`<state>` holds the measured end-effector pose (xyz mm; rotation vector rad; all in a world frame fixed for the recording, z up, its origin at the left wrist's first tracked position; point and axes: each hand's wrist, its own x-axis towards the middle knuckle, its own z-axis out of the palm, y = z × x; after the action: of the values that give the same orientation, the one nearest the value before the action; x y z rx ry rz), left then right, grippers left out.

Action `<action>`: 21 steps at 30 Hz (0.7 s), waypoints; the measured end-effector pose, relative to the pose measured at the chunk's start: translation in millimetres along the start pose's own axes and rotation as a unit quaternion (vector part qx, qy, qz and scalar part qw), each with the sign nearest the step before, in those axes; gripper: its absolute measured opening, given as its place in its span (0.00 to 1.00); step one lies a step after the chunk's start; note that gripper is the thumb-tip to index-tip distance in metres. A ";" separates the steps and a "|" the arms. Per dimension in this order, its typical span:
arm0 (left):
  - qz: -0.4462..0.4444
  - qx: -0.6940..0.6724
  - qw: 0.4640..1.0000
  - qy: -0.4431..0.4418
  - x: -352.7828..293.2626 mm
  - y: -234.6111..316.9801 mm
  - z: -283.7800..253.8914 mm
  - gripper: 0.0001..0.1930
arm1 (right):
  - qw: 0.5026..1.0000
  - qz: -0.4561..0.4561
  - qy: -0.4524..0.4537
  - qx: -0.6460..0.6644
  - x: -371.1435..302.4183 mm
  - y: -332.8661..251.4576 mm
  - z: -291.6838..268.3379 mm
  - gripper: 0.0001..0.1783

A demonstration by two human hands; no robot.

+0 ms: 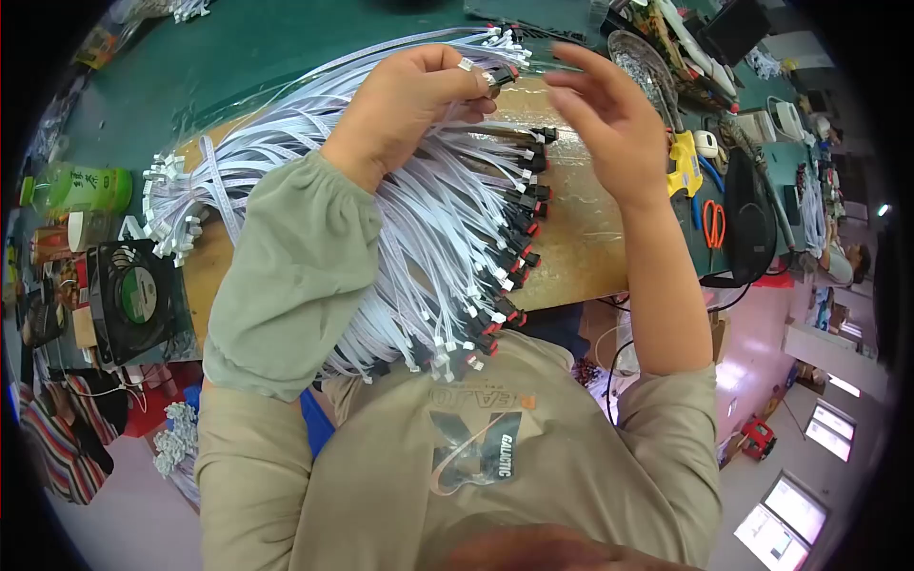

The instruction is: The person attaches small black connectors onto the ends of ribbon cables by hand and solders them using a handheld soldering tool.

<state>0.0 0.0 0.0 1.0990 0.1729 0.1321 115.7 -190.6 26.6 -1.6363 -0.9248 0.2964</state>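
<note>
My left hand (pixel 419 100) is closed, pinching a small black-and-red connector (pixel 502 76) with white cable ends beside it. To its right, my right hand (pixel 609 114) hovers with fingers apart and nothing visible in them. Under my left wrist lies a big fanned bundle of white flat cables (pixel 428 228). Many of the cables end on the right in black-and-red connectors (pixel 524 202); others end on the left in white plugs (pixel 169 195). A light green sleeve cover (pixel 295 276) wraps my left forearm.
The cables rest on a brown board (pixel 590 243) on the green table (pixel 238 57). At right are a yellow tool (pixel 684 164), orange-handled scissors (pixel 713 226) and a black case (pixel 752 214). A black fan (pixel 136 297) and a green-labelled bottle (pixel 81 188) stand left.
</note>
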 end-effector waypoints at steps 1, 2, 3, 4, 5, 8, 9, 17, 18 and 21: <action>0.003 -0.001 1.000 0.006 0.5 -2.1 -2.6 0.06 | 0.999 0.008 0.035 0.002 -7.5 -1.1 -8.8 0.19; 0.007 -0.001 1.000 0.013 0.8 -3.7 -5.2 0.06 | 0.995 0.031 0.087 -0.030 -15.9 -4.0 -19.0 0.17; 0.008 -0.013 1.000 0.022 -0.9 -6.3 5.9 0.06 | 0.988 0.057 0.127 -0.063 -25.9 -11.3 -44.1 0.14; 0.011 -0.022 0.999 0.022 1.4 -3.7 7.7 0.06 | 0.975 0.097 0.178 -0.092 -36.4 -11.2 -64.3 0.12; 0.009 -0.030 0.999 0.024 1.6 -3.2 8.3 0.06 | 0.957 0.140 0.227 -0.117 -50.5 -6.3 -83.8 0.11; 0.009 -0.016 0.999 0.037 2.6 -1.5 3.5 0.06 | 0.899 0.259 0.233 -0.265 -75.2 4.2 -123.3 0.21; 0.007 -0.014 0.999 0.034 2.5 -0.9 3.6 0.06 | 0.851 0.349 0.203 -0.335 -79.8 5.7 -128.3 0.28; 0.023 -0.012 0.998 0.059 -0.1 2.4 5.7 0.07 | 0.788 0.430 0.143 -0.417 -72.0 29.2 -130.9 0.42; 0.024 -0.009 0.998 0.060 -0.6 2.6 4.9 0.07 | 0.796 0.430 0.152 -0.399 -69.1 28.0 -128.7 0.43; 0.022 -0.004 0.998 0.067 -0.2 2.4 3.7 0.07 | 0.820 0.404 0.221 -0.339 -77.3 39.2 -128.9 0.37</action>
<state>0.5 -2.2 3.8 1.0874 0.2679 0.2461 163.2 -337.2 6.9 -2.5788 0.1188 0.1331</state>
